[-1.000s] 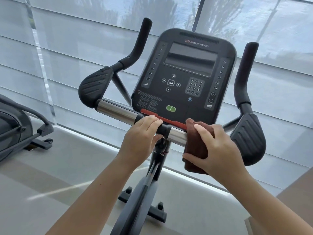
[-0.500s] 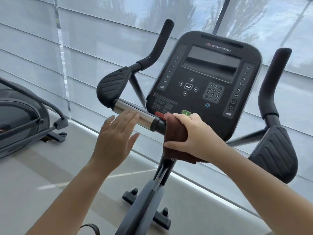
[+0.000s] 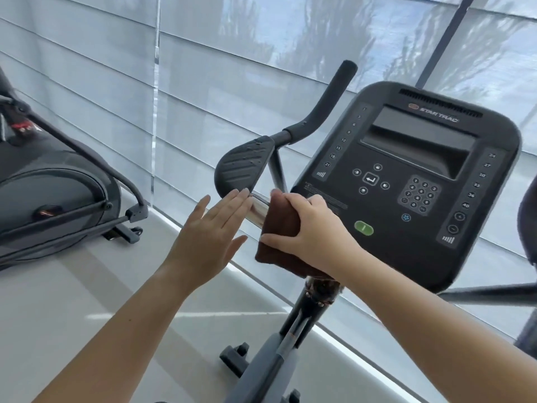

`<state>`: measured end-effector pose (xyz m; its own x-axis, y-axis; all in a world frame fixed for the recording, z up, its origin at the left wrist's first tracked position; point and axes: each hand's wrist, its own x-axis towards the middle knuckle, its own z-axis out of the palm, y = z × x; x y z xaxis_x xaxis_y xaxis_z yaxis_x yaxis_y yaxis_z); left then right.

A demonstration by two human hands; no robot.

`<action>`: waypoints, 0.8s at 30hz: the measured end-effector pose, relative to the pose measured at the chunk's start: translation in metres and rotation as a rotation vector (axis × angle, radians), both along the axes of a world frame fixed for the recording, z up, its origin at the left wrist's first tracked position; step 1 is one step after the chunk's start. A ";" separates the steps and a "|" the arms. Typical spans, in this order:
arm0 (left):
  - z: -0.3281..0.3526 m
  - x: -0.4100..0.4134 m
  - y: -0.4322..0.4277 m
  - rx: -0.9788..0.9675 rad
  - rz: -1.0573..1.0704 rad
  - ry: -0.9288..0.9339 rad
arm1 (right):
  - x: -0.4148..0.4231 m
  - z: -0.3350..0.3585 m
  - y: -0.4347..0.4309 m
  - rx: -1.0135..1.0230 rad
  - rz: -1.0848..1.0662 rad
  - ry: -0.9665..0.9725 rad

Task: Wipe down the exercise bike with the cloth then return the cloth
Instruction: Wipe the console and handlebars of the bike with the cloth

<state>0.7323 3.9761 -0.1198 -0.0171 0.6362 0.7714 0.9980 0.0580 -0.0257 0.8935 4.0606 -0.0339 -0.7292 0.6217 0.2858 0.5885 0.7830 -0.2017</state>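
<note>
The exercise bike's black console (image 3: 406, 181) fills the right half of the head view, with its stem (image 3: 302, 321) running down below. A brown cloth (image 3: 280, 231) is wrapped over the chrome handlebar (image 3: 257, 210) at the console's lower left. My right hand (image 3: 308, 231) grips the cloth around the bar. My left hand (image 3: 210, 237) hovers flat with its fingers apart, just left of the bar and under the black elbow pad (image 3: 244, 167). It holds nothing. The right handlebar is mostly cut off at the frame edge.
Another exercise machine (image 3: 52, 193) stands on the floor at the left. A window with pale blinds (image 3: 203, 53) runs behind the bike. The bike's base feet (image 3: 235, 356) sit on the light floor below.
My right hand has slid the cloth leftward along the chrome bar. My left hand let go of the bar a second ago and now floats open beside it. The view has swung left.
</note>
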 end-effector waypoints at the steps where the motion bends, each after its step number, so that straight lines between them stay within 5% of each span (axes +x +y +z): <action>1: 0.002 -0.002 0.001 0.005 -0.001 -0.017 | -0.013 0.000 -0.002 0.027 0.015 -0.015; 19: -0.004 -0.035 0.002 0.049 -0.187 -0.260 | -0.016 0.009 0.013 0.042 0.047 -0.160; 24: 0.000 -0.036 0.001 0.037 -0.201 -0.282 | -0.030 0.023 0.025 -0.112 0.014 -0.142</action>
<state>0.6965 3.9768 -0.1201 -0.1101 0.6198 0.7770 0.9569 -0.1452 0.2514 0.8635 4.0855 -0.0114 -0.7664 0.6330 0.1092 0.6060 0.7689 -0.2036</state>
